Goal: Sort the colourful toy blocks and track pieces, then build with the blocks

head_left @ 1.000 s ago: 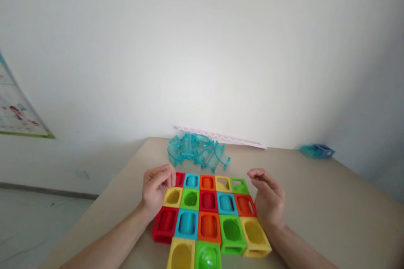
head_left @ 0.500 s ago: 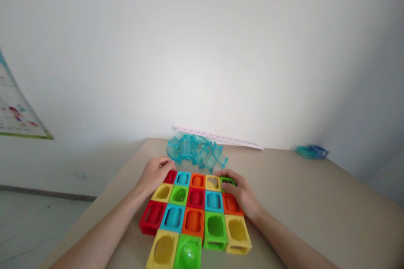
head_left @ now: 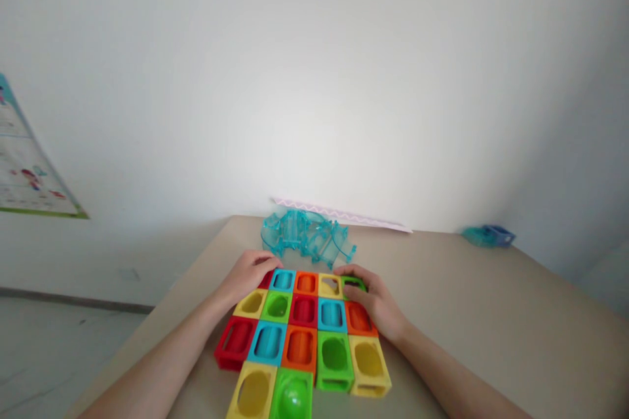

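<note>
Several coloured hollow blocks stand side by side in rows on the table, forming one block grid (head_left: 303, 309). My left hand (head_left: 251, 273) is closed at the far left corner, its fingers around the red corner block (head_left: 266, 280). At the far right corner, my right hand (head_left: 369, 294) has its thumb on the green corner block (head_left: 354, 283) and its fingers behind the far edge. The front row has only a yellow block (head_left: 254, 391) and a green block (head_left: 293, 394), which runs out of the picture.
Clear teal track pieces (head_left: 308, 236) lie just behind the grid. A pink strip (head_left: 344, 215) rests along the wall. Teal and blue pieces (head_left: 491, 236) sit at the table's (head_left: 472, 301) far right. A poster (head_left: 29, 170) hangs on the left.
My left hand has shifted slightly right along the far edge, its fingers now further over the red corner block. My right hand has stayed at its corner.
</note>
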`<state>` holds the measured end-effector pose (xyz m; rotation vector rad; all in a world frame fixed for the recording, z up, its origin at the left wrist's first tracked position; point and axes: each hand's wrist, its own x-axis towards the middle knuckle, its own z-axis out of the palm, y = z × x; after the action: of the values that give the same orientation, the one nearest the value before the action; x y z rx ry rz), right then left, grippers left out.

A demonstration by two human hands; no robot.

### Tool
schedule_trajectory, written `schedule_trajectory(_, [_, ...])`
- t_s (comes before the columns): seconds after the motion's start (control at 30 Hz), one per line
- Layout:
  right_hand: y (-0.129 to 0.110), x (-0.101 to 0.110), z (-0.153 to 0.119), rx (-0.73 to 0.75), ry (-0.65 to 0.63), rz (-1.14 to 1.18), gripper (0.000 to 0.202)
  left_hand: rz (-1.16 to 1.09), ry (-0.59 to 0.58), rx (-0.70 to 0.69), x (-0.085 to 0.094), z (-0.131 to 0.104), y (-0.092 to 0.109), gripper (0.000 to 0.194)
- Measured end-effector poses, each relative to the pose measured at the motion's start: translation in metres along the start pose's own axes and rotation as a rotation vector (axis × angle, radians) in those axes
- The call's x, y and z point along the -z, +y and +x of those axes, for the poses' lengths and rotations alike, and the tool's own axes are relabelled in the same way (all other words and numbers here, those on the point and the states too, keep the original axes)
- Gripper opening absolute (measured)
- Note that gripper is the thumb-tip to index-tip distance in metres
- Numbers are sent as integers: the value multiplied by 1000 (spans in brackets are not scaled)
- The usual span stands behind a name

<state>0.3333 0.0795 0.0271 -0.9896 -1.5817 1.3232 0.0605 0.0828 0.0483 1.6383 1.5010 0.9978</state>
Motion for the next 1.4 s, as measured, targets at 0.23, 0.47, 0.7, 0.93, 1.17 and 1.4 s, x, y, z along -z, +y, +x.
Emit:
schedule_trajectory(0.23, [-4, 0, 0, 0, -8, -13, 25, 35, 4, -8, 0, -1, -1, 30])
schedule_trajectory(0.47, [0, 0, 1, 5, 6, -22, 24, 232, 90, -79, -1, 3, -13, 37])
schedule_trajectory(0.7, [-5, -3, 0, -5, 14, 4, 23, 259, 77, -92, -2, 4, -17, 36])
schedule_trajectory(0.93, [-4, -2, 0, -11, 15, -9, 25, 264, 71, -96, -2, 4, -16, 37])
schedule_trajectory(1.17, [-3, 0, 1, 13, 2, -82, 25, 220, -35, -136, 0, -1, -11, 41])
schedule_trajectory(1.4, [-31, -2, 10, 225, -55, -646, 25, 176, 1, -103, 0, 0, -11, 38])
